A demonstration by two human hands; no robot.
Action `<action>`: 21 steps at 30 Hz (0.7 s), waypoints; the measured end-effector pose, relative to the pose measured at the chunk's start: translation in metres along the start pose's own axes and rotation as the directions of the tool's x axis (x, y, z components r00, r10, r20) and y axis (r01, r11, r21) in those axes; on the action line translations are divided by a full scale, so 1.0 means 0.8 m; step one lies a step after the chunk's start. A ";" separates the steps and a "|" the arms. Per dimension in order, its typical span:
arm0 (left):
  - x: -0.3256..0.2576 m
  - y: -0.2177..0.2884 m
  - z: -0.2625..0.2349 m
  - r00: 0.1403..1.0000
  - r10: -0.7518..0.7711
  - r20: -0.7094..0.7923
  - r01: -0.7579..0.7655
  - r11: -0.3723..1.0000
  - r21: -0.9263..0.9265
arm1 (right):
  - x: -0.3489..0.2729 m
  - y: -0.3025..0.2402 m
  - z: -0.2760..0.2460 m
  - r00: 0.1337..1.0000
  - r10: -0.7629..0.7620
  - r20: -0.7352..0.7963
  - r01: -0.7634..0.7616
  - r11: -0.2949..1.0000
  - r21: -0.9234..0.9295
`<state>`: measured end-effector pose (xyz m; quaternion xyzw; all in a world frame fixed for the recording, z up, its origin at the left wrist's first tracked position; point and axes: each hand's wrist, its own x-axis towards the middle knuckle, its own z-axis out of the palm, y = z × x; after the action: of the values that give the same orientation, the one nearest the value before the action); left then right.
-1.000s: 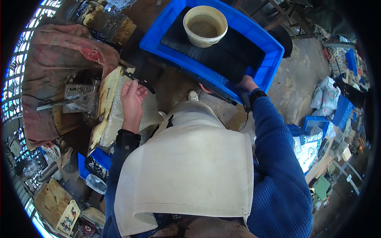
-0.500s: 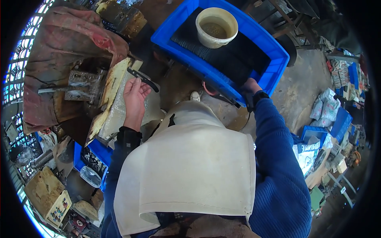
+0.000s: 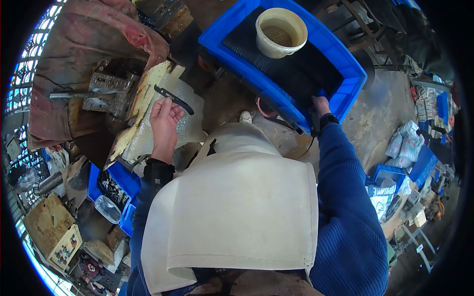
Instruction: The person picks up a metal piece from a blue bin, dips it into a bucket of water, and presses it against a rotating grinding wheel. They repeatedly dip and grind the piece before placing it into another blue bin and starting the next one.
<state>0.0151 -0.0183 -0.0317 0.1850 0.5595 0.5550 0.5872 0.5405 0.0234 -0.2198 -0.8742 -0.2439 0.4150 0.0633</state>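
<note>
My left hand pinches a flat, curved black handle piece with small holes near one end, between thumb and fingers. It is held above a translucent sheet beside the machine. My right hand is at the near right corner of a big blue bin, its fingers curled and partly hidden. Something dark lies right under it, and I cannot make out what it grips. Rows of thin black pieces fill the bin. On top of them stands a cream bucket with murky contents.
On the left is a wet machine with a metal rod, draped in a reddish cloth. A smaller blue bin of pieces stands below it. White sacks lie on the right. A pale apron covers my lap.
The view has shifted slightly, so the blue bin sits a little further right. My left hand still holds the black handle piece, with little change in pose. My right hand stays at the bin's corner.
</note>
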 end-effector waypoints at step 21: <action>0.002 -0.008 0.018 1.000 -0.009 0.022 0.009 1.000 -0.004 | -0.021 -0.006 -0.005 0.998 0.070 0.009 -0.069 0.948 0.311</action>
<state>0.0302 -0.0132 -0.0336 0.1872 0.5528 0.5513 0.5961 0.5322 0.0198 -0.2039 -0.8618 -0.1446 0.4493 0.1857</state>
